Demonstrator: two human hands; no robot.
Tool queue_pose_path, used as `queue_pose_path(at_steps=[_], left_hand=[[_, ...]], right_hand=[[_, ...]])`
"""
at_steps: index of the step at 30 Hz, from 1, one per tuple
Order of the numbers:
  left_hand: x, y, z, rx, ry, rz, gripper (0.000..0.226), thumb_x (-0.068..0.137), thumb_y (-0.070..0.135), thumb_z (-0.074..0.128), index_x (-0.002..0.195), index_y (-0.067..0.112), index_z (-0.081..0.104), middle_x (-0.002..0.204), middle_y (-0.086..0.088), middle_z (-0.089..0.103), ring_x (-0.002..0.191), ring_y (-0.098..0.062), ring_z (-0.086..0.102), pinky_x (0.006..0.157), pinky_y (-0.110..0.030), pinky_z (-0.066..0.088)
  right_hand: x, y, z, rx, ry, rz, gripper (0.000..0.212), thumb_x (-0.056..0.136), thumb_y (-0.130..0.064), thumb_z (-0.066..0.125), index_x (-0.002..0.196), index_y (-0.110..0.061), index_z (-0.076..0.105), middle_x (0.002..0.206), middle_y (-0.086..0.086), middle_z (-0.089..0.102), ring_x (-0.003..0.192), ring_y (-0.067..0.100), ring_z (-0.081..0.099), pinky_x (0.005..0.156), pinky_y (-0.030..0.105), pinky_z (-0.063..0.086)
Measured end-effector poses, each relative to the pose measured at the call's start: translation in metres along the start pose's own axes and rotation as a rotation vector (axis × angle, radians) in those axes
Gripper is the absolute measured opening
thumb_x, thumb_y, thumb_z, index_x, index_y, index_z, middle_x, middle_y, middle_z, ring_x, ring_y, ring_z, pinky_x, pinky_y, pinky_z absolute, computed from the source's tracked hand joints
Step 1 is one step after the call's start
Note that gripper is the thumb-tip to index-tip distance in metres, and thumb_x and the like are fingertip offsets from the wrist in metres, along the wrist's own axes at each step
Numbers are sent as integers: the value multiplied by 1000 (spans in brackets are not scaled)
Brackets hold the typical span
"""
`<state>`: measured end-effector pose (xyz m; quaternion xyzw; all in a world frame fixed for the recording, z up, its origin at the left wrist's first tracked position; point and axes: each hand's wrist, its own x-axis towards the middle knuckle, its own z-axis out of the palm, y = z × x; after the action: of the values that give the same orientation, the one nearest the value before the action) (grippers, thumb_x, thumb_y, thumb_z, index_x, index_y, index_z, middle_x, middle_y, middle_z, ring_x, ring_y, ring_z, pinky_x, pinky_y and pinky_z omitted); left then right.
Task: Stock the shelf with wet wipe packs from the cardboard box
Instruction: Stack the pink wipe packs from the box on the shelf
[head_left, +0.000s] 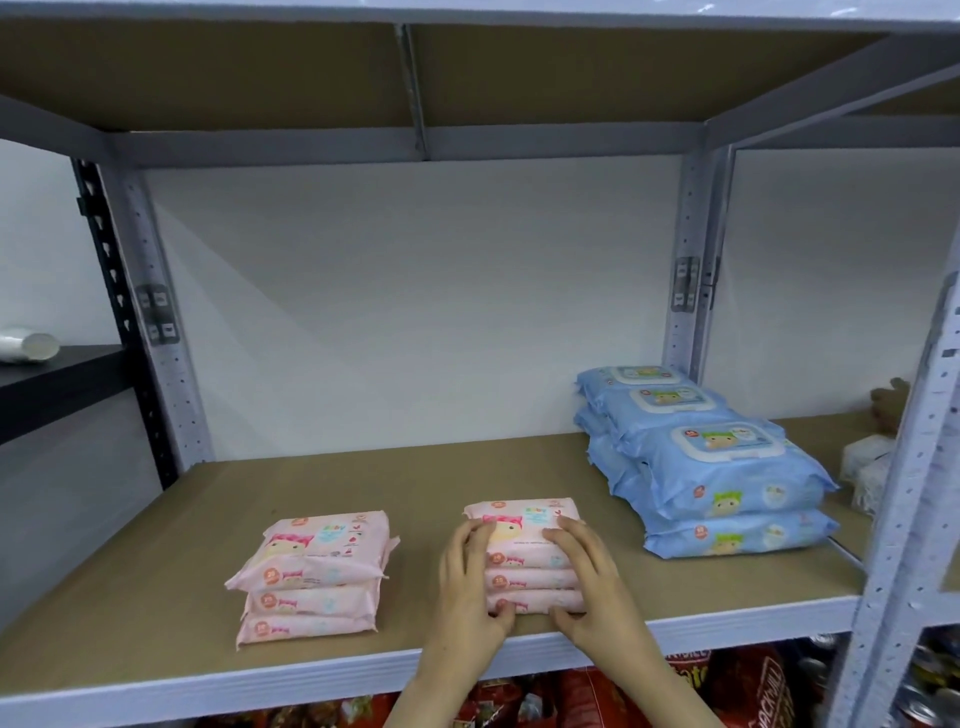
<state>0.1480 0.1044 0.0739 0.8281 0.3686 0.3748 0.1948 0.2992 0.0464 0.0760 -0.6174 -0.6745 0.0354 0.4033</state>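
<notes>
A stack of pink wet wipe packs (524, 519) sits near the front edge of the brown shelf board (156, 597). My left hand (467, 577) grips its left side and my right hand (587, 577) grips its right side, fingers over the top pack and thumbs at the bottom. A second pink stack (317, 577), three packs high, stands to the left, apart from my hands. Larger blue wet wipe packs (711, 467) are stacked in rows at the right. The cardboard box is out of view.
Grey metal uprights (883, 519) frame the shelf at right and left. Small objects lie on the neighbouring shelf at far right (867, 467). Red snack bags (597, 696) fill the shelf below. A white roll (28, 347) lies on a dark shelf at left.
</notes>
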Motion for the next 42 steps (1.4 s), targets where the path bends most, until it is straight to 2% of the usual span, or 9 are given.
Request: queue_pose_path(at_steps=[5,9,11,15,21,26,30,39,42], left_hand=[[9,0,6,26,-4,-11,74,80,10,58,140,28,18,141,9,12,124,-2,16,105,-10,17],[32,3,16,13,-30,-58,75,82,9,57,143,23,16,147,5,9,136,-10,15,102,-7,13],[47,3,23,-9,-47,-79,75,82,7,56,144,23,17,148,3,9,137,-13,17,103,-10,17],[78,-1,41,-56,-74,-100,74,81,3,54,144,19,18,149,-1,9,136,-16,23,111,-18,24],[119,-13,67,-44,-41,-98,74,81,2,54,144,16,19,150,-4,12,136,-17,23,106,-13,18],[141,-21,80,-37,-25,-86,74,82,5,59,145,14,20,150,-8,14,135,-20,26,108,-18,21],[154,-23,84,-45,-33,-70,73,81,3,58,144,10,21,149,-11,15,136,-22,26,109,-19,20],[159,-25,91,-56,8,-47,75,77,-3,58,143,7,25,148,-12,19,134,-23,29,108,-18,20],[160,-26,90,-44,-3,-41,75,77,-2,58,143,8,24,148,-11,17,135,-23,28,107,-15,17]], right_hand=[[10,15,-3,-22,-40,9,85,70,-4,61,113,-63,16,129,-51,1,128,-14,11,105,5,15],[28,29,-9,-28,-33,46,80,71,0,63,119,-54,30,131,-35,13,128,-6,20,101,0,15],[39,38,-11,-31,-38,76,74,71,1,61,124,-41,32,130,-27,16,127,-3,21,96,-6,12],[66,58,-13,-45,-20,120,68,72,3,58,132,-20,37,130,-19,17,125,-1,21,102,5,13],[100,79,-11,0,-5,194,66,71,-22,47,136,-19,34,131,-18,16,126,-3,17,106,11,13],[118,92,-9,74,17,226,64,71,-20,48,134,-15,37,135,-13,21,127,1,20,107,14,16],[128,99,-7,47,49,213,59,77,3,57,133,-11,40,143,1,27,125,2,21,109,16,18],[138,105,-6,-64,50,216,62,78,-1,60,135,-11,37,146,4,26,137,16,22,108,14,13],[139,103,-8,-101,27,226,63,79,-3,59,137,-14,35,148,2,23,138,17,20,112,22,17]])
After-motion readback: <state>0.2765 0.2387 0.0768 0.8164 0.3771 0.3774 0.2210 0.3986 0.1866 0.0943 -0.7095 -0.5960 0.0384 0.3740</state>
